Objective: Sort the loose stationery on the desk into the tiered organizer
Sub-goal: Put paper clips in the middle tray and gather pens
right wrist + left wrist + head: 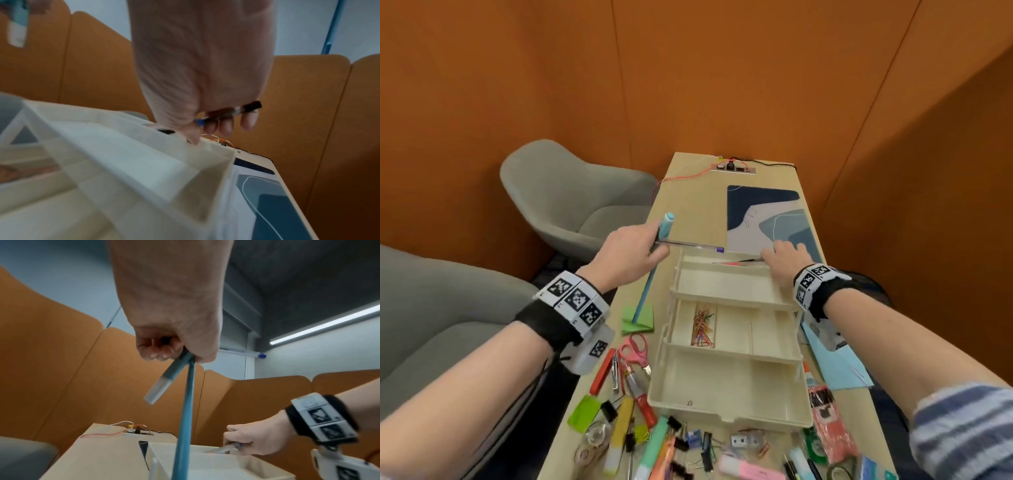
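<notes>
Three tiers of the cream organizer [726,346] stand open on the wooden desk [695,192], stepped back from you. The middle tier holds a heap of coloured paper clips [702,328] in its left compartment; the bottom tier looks bare apart from one small item near its front wall.

Around the organizer the desk is crowded. To its left lie pink-handled scissors [635,351], a red bar-shaped item [602,371] and a folded green note [637,320]. Along the near edge lie binder clips [675,425], highlighters, a pink eraser [750,471] and tape rolls. A light blue sheet [835,363] lies to the right, partly under your right forearm. A blue patterned mat [767,219] lies behind the organizer, and two grey chairs [571,195] stand left of the desk.

Your left hand [631,255] is raised over the desk's left edge, fingers curled round three items. A clear pen with a blue cap [690,245] points right, lying nearly level, its cap end reaching toward the top tier's back left corner. A teal highlighter [665,226] points away from you and upward. A long teal stick [644,294] slants down toward you, its lower end over the green note.

Your right hand [786,263] rests at the top tier's right end, fingers curled round a clear pen [232,112] with a black end, lying across the fingers. A dark pen and something pink [736,263] lie lengthwise in the top tier, left to right, just beside that hand.
</notes>
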Motion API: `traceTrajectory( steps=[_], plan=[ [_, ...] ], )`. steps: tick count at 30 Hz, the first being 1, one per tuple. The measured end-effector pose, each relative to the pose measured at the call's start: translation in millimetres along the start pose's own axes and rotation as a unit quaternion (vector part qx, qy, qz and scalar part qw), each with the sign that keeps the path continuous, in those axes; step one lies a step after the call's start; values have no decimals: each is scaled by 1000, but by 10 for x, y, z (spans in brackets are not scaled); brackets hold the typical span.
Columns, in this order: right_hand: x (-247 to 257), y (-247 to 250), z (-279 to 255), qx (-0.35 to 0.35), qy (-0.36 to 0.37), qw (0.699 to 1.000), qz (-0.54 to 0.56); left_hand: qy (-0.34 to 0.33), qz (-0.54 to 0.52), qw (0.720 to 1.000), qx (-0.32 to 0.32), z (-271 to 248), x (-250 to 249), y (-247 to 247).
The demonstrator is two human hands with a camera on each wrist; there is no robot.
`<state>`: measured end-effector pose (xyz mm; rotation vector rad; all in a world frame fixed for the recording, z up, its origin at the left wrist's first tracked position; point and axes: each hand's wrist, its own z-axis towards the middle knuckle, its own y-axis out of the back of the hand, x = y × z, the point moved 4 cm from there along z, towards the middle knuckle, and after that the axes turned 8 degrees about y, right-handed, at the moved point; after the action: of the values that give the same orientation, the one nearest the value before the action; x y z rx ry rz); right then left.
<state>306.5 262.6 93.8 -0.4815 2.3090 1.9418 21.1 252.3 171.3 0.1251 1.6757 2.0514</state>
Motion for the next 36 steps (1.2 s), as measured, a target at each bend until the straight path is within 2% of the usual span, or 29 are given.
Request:
traceTrajectory(
  steps=[4,6,8,11,13,16,20,23,28,32,33,36],
  plan=[
    [108,20,66,9,33,998,57,-24,37,999,27,377,-148,-12],
    [162,49,60,-11,36,997,71,-45,64,996,51,577,-316,-46],
    [167,98,-20,-54,20,995,84,-75,89,990,76,753,-521,-104],
    [76,123,-271,-106,-41,983,143,-114,120,978,125,963,-817,-270],
    [-26,79,-502,-141,-74,968,194,-136,158,966,154,1106,-997,-405],
    [-143,-55,-906,-193,-102,936,275,-179,222,946,155,1269,-1251,-544],
    [-280,-228,-1258,-206,-131,897,368,-211,251,928,178,1357,-1498,-791],
    [-318,-187,-1217,-197,-133,868,435,-215,238,922,215,1280,-1609,-992],
    [-66,6,-755,-109,-111,914,376,-215,204,934,197,1184,-1592,-1047],
    [67,-15,-518,-138,-122,904,386,-215,157,946,184,1154,-1455,-1038],
    [69,-24,-498,-141,-124,910,369,-216,149,947,184,1141,-1421,-1038],
    [52,-12,-506,-123,-103,957,242,-217,139,947,190,1130,-1359,-1101]
  ],
)
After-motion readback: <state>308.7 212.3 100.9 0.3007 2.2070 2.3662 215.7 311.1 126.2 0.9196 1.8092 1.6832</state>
